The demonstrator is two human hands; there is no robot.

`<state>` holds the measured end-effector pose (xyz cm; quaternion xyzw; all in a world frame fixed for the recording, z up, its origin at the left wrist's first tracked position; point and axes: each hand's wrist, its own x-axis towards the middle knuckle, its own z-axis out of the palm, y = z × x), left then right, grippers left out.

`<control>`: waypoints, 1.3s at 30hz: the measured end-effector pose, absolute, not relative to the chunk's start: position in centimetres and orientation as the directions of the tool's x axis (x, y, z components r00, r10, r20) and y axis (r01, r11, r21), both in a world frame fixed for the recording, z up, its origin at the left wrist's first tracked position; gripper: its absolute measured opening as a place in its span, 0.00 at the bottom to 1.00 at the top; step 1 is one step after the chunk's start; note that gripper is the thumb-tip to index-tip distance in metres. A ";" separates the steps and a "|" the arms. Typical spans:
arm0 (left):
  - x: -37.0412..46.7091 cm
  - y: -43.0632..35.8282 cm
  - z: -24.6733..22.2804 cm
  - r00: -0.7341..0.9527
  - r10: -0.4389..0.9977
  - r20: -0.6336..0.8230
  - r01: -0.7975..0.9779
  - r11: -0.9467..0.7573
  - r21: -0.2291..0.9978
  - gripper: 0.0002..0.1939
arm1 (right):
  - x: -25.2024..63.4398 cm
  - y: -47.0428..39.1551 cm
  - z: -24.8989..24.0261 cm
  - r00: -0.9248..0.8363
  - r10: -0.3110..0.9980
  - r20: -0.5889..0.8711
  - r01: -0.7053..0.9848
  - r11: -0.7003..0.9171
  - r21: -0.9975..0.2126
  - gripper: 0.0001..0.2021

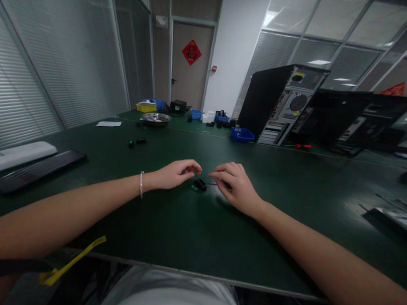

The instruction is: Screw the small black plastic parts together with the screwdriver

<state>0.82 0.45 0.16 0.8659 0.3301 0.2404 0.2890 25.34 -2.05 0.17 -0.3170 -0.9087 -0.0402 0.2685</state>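
My left hand [176,174] hovers just left of a small black part [200,184] on the green table, its fingers curved and the thumb apart, with nothing seen in it. Beside the black part lies a tiny green piece [194,188], too small to make out. To the right, my right hand [237,187] has bent fingers spread from the thumb; no held thing shows between them. A thin metal-looking piece [211,183] lies near its fingertips, and whether they touch it I cannot tell.
Two small dark parts [137,142] lie farther left. A keyboard [39,169] is at the left edge. A metal bowl [155,119], a yellow tray [146,107] and a blue bin [242,134] stand toward the back. A computer tower [268,101] rises at back right.
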 end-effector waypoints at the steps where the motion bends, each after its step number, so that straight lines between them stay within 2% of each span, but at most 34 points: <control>1: 1.0 0.4 0.1 0.666 0.706 0.241 0.435 -0.630 0.643 0.13 | 24.9 -2.3 0.3 -0.707 0.505 0.494 0.551 0.832 -0.061 0.13; 4: 1.6 0.1 0.0 0.689 0.683 0.242 0.452 -0.666 0.593 0.16 | 23.5 -3.1 0.4 -0.823 0.396 0.406 0.453 0.890 0.049 0.13; 9: 1.8 0.4 -0.5 0.735 0.622 0.269 0.464 -0.751 0.470 0.10 | 21.8 -3.2 0.0 -0.799 0.490 0.349 0.559 0.818 0.132 0.12; 11: 1.7 0.6 -0.7 0.743 0.605 0.285 0.452 -0.769 0.453 0.09 | 21.8 -3.1 -0.1 -0.782 0.520 0.345 0.583 0.805 0.109 0.11; 14: 1.7 0.8 -0.9 0.738 0.608 0.295 0.453 -0.769 0.451 0.09 | 22.1 -3.0 -0.2 -0.766 0.539 0.350 0.580 0.815 0.015 0.09; 20: 1.6 0.3 -0.4 0.700 0.665 0.260 0.490 -0.712 0.503 0.09 | 23.1 -3.2 -0.1 -0.784 0.527 0.327 0.526 0.845 -0.100 0.06; 23: 1.3 0.1 -0.1 0.709 0.670 0.218 0.495 -0.694 0.522 0.11 | 24.0 -3.3 0.2 -0.737 0.571 0.363 0.530 0.820 -0.215 0.05; 26: 1.2 0.0 -0.1 0.724 0.661 0.198 0.479 -0.688 0.545 0.17 | 24.7 -3.1 0.4 -0.608 0.700 0.375 0.535 0.710 -0.457 0.04; 29: 1.4 0.0 -0.6 0.732 0.644 0.224 0.450 -0.703 0.551 0.26 | 24.8 -2.8 0.3 -0.516 0.807 0.287 0.381 0.517 -0.767 0.03; 31: 1.6 0.0 -0.8 0.736 0.636 0.232 0.440 -0.709 0.551 0.29 | 24.6 -2.5 0.2 -0.502 0.832 0.235 0.233 0.392 -0.890 0.05; 34: 1.8 -0.1 -1.0 0.740 0.637 0.218 0.439 -0.702 0.561 0.28 | 24.2 -2.5 0.3 -0.490 0.848 0.202 0.115 0.292 -0.949 0.08; 39: 1.6 -0.2 -0.6 0.753 0.624 0.212 0.431 -0.709 0.558 0.27 | 24.2 -2.5 0.4 -0.458 0.868 0.194 0.073 0.254 -0.965 0.09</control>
